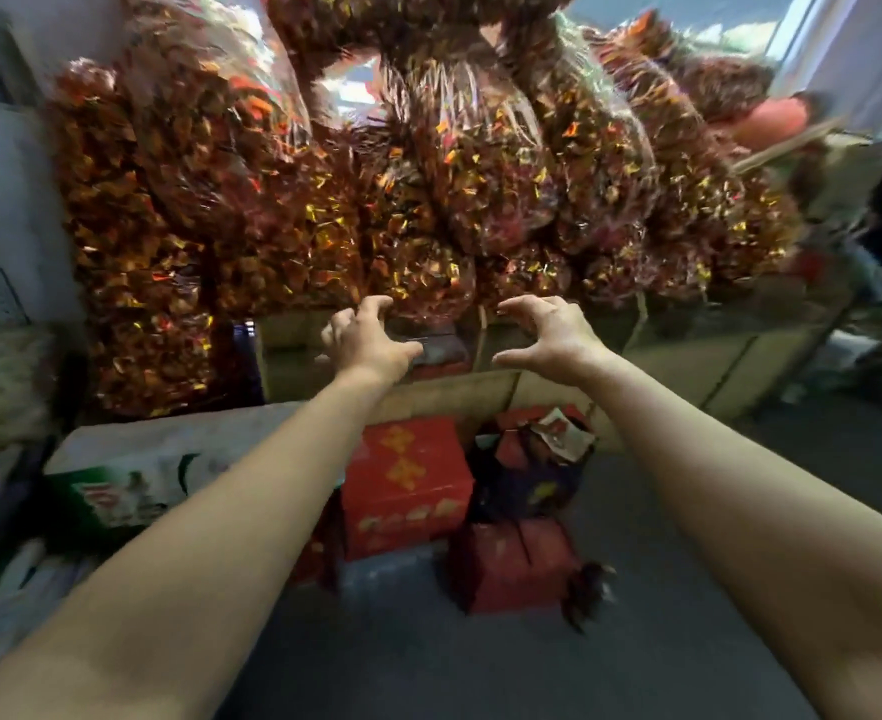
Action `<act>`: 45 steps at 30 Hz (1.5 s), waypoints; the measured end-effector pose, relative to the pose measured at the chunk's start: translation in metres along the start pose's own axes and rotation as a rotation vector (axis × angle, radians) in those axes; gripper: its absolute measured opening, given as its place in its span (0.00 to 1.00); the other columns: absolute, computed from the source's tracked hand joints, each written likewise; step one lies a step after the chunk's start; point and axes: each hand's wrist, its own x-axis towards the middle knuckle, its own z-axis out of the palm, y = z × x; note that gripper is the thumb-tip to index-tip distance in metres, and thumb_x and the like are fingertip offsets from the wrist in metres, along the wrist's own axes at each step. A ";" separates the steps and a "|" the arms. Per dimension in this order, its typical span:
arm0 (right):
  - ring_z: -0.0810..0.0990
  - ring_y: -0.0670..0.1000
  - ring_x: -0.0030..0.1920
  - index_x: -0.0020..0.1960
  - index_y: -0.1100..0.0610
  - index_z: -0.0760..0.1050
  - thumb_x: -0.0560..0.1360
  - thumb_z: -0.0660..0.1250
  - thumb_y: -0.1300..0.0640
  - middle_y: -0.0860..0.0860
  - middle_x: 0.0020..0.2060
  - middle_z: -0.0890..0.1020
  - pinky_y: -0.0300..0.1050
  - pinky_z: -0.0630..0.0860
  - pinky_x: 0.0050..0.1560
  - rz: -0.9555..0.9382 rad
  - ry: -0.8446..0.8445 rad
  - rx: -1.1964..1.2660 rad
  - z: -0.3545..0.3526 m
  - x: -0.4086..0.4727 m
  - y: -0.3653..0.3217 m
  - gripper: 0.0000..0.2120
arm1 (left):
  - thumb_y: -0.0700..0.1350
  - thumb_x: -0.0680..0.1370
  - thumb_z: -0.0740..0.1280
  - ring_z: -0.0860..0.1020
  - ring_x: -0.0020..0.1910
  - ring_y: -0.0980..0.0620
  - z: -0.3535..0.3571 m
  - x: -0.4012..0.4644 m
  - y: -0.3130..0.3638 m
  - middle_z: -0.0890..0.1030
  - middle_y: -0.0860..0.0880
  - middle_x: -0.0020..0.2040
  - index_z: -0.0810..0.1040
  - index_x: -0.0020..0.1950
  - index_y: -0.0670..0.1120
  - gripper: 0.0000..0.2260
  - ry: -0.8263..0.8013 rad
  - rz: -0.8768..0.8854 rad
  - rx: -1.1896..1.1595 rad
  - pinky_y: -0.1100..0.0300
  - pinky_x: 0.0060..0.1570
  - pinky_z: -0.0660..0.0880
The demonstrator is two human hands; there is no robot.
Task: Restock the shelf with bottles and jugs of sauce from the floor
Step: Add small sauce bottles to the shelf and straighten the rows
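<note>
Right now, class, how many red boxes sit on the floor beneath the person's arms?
2 clearly: a large red box with yellow print between the forearms, and a darker red box nearer the camera, to its right. More may be hidden in the clutter behind them.

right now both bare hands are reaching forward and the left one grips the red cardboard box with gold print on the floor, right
Not quite. In the head view the left hand grips nothing: its fingers are curled in the air, as are those of the right hand. The red cardboard box with gold print lies on the floor below the forearms, untouched.
</note>
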 end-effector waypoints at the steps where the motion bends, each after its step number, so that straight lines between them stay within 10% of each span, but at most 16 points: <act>1: 0.70 0.57 0.70 0.72 0.44 0.72 0.68 0.80 0.43 0.55 0.67 0.74 0.52 0.68 0.73 0.036 0.011 0.001 -0.008 -0.008 0.025 0.35 | 0.53 0.72 0.75 0.62 0.73 0.41 0.020 -0.009 0.015 0.67 0.43 0.73 0.70 0.72 0.57 0.30 -0.021 0.018 0.008 0.42 0.72 0.62; 29: 0.70 0.57 0.72 0.75 0.45 0.69 0.70 0.79 0.45 0.55 0.72 0.70 0.51 0.72 0.67 0.599 -0.067 0.142 -0.032 0.019 0.470 0.37 | 0.54 0.72 0.76 0.64 0.73 0.40 0.474 -0.003 0.183 0.66 0.43 0.73 0.67 0.74 0.56 0.33 -0.630 0.076 0.015 0.47 0.71 0.65; 45: 0.71 0.56 0.71 0.75 0.49 0.69 0.73 0.76 0.45 0.55 0.71 0.70 0.47 0.72 0.64 0.452 -0.481 0.258 0.042 0.066 0.699 0.34 | 0.57 0.71 0.76 0.68 0.72 0.42 0.667 -0.069 0.173 0.70 0.45 0.73 0.68 0.75 0.53 0.34 -0.496 -0.307 0.087 0.45 0.70 0.68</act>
